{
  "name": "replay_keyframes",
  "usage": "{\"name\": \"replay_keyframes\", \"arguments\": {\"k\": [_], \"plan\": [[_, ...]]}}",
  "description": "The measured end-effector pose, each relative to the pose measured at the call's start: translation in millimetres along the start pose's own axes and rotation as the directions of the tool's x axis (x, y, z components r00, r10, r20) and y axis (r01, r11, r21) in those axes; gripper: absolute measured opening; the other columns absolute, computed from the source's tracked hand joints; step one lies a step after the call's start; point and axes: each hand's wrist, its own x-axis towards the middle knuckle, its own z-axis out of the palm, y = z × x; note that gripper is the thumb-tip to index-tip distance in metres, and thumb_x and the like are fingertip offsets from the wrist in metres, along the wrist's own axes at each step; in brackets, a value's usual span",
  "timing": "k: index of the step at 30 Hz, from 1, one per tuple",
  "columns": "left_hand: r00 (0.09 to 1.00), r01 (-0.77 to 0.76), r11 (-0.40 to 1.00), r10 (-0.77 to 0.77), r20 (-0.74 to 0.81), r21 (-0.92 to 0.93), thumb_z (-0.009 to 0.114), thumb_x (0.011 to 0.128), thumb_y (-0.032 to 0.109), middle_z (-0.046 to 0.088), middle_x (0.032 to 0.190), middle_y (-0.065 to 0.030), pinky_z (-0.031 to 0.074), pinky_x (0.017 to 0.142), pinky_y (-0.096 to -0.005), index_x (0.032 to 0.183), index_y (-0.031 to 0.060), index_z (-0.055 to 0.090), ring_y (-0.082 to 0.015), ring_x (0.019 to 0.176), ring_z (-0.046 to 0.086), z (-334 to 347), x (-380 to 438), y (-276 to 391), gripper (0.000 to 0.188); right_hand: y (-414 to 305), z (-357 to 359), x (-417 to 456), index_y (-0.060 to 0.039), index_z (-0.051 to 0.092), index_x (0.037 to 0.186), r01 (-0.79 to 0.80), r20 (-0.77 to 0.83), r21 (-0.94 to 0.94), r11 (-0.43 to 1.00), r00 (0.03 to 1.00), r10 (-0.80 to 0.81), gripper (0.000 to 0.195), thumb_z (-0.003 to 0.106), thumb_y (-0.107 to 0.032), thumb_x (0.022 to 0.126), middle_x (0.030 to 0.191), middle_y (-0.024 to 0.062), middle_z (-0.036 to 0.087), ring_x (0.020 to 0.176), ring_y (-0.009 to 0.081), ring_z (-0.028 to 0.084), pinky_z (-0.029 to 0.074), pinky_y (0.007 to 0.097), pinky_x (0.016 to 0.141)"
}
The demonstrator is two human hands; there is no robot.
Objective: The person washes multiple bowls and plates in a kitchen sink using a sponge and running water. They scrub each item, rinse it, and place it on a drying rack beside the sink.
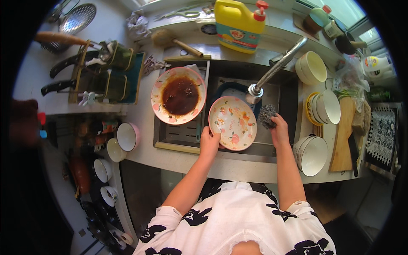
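Note:
My left hand grips the lower left rim of a peach-patterned plate with orange food residue, tilted over the sink. In my right hand, just right of that plate, is a steel wool scourer. The flexible metal faucet points down above the plate's upper right; no water can be made out. Partly behind the plate, a dark blue basin or rack is in the sink. Another patterned plate holding brown sauce rests over the sink's left part.
Stacked bowls, a cutting board and a black-handled knife lie on the right. A yellow detergent jug and a wooden-handled brush are behind the sink. Left are a knife and utensil holder and more bowls.

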Motion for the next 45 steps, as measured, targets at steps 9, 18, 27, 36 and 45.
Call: {"name": "replay_keyframes", "arguments": {"k": [9,18,27,36,45], "plan": [[0.983,-0.033,0.834,0.128,-0.135,0.551,0.060,0.074,0.018,0.063,0.083,-0.0144,0.049,0.069,-0.0363,0.097,0.0020,0.052,-0.0258,0.078,0.063,27.6,66.2,-1.2,0.029,40.0,50.2,68.1,0.0011,0.057,0.107,0.211,0.107,-0.796,0.568,0.972,-0.211,0.032,0.057,-0.013,0.078,0.099,0.0135,0.058,0.087,0.0300,0.057,0.044,0.0349,0.083],[0.979,-0.129,0.752,0.200,-0.037,0.647,0.054,0.076,0.010,0.062,0.090,-0.0219,0.045,0.076,-0.0422,0.097,0.0008,0.051,-0.0379,0.089,0.058,30.8,103.1,-28.7,0.023,106.0,36.1,116.8,-0.0047,0.059,0.101,0.178,0.085,-0.902,0.393,0.967,-0.242,0.033,0.065,-0.018,0.071,0.103,0.0186,0.057,0.095,0.0375,0.056,0.046,0.0427,0.081],[0.954,0.156,0.985,-0.168,-0.248,-0.067,0.044,0.073,-0.003,0.051,0.112,-0.0213,0.043,0.086,-0.0429,0.109,-0.0057,0.045,-0.0321,0.103,0.053,54.3,131.9,-56.5,0.036,77.6,43.9,97.5,-0.0046,0.061,0.104,0.210,0.093,-0.830,0.516,0.966,-0.243,0.036,0.064,-0.013,0.069,0.096,0.0202,0.061,0.089,0.0365,0.058,0.046,0.0410,0.077],[0.961,0.245,0.848,-0.278,-0.001,-0.470,0.037,0.092,0.027,0.045,0.127,-0.0116,0.044,0.086,-0.0466,0.129,0.0088,0.034,-0.0278,0.115,0.047,42.9,110.2,-43.4,0.042,151.4,25.0,147.8,-0.0071,0.055,0.110,0.257,0.049,-0.721,0.643,0.945,-0.323,0.043,0.068,-0.018,0.071,0.112,0.0129,0.054,0.099,0.0261,0.055,0.044,0.0349,0.082],[0.972,0.232,0.808,-0.207,0.109,-0.542,0.030,0.096,0.032,0.042,0.130,-0.0091,0.042,0.089,-0.0482,0.127,0.0153,0.035,-0.0277,0.117,0.044,19.7,127.5,-74.0,0.035,128.2,74.6,93.9,-0.0113,0.068,0.098,0.636,0.741,-0.621,0.459,0.667,0.078,0.042,0.056,0.006,0.061,0.107,0.0107,0.052,0.106,0.0279,0.048,0.037,0.0322,0.093]]}}
